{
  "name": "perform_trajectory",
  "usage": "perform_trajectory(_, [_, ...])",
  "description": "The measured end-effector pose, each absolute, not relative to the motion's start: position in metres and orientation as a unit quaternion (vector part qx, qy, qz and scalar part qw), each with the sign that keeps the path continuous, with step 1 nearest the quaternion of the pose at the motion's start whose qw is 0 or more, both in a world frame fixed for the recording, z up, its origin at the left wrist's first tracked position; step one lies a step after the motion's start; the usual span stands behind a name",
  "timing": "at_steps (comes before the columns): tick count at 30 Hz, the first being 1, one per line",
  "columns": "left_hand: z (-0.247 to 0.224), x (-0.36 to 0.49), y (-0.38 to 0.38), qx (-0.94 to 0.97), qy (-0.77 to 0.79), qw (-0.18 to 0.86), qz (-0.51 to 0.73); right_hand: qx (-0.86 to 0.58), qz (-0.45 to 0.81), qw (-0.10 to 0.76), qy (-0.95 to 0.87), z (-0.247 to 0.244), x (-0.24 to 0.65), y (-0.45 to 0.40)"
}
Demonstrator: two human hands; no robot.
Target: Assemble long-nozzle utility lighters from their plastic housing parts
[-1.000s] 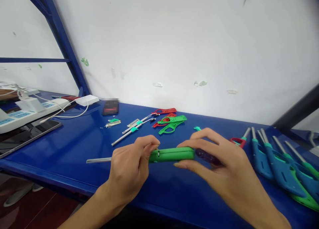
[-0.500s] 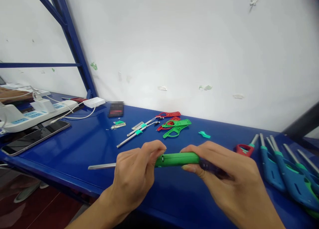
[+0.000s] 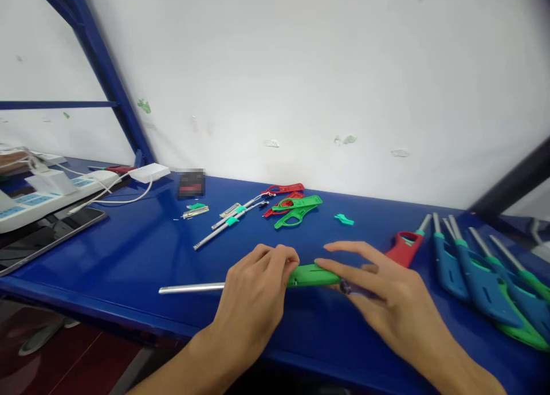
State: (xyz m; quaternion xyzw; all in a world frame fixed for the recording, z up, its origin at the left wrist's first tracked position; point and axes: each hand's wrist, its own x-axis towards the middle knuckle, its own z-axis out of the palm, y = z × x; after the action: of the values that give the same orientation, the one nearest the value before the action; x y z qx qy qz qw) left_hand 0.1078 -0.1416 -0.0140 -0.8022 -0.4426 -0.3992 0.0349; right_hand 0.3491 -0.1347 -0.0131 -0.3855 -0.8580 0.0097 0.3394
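My left hand [image 3: 258, 297] is closed around the front of a green lighter [image 3: 313, 274], whose silver tube [image 3: 191, 289] sticks out to the left over the blue table. At the lighter's rear end is my right hand [image 3: 382, 292], its index fingertip touching the green handle. Within that same hand lies a dark purple, partly hidden tool [image 3: 361, 290]. Beyond both hands lie silver tubes with teal collars [image 3: 221, 229], green shell halves [image 3: 298, 211], red shell pieces [image 3: 286, 188] and a small teal part [image 3: 344, 219].
Several blue lighters [image 3: 485, 286] and a red one [image 3: 404, 247] lie at the right. A power strip [image 3: 55, 194], a phone [image 3: 55, 234] and a white box with a cable [image 3: 149, 172] are on the left. A white wall [image 3: 301, 85] stands behind the table.
The view has shifted a little to the right. The green lighter has rolled so more of its side face shows. My right hand's fingers have loosened and spread along it.
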Motion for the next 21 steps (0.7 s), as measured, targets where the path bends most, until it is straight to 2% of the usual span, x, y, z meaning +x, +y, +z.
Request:
perform_trajectory(4, [-0.028, 0.129, -0.145, -0.841, -0.4, -0.023, -0.365, -0.426, -0.093, 0.297, -0.849, -0.043, 0.365, -0.158])
perform_trajectory(7, [-0.033, 0.141, -0.147, -0.854, -0.385, -0.05, -0.347, -0.435, -0.121, 0.274, -0.849, -0.049, 0.37, -0.166])
perform_trajectory(10, [-0.035, 0.144, -0.148, -0.853, -0.4, -0.062, -0.33, -0.426, -0.091, 0.258, -0.863, -0.045, 0.372, -0.167])
perform_trajectory(14, [-0.036, 0.143, -0.147, -0.86, -0.409, -0.075, -0.295, -0.417, 0.02, 0.258, -0.872, -0.036, 0.373, -0.168])
perform_trajectory(17, [-0.036, 0.145, -0.147, -0.87, -0.403, -0.081, -0.274, -0.432, 0.11, 0.298, -0.844, -0.027, 0.371, -0.17])
perform_trajectory(21, [-0.032, 0.149, -0.146, -0.88, -0.387, -0.086, -0.261, -0.495, 0.177, 0.438, -0.729, -0.011, 0.368, -0.17])
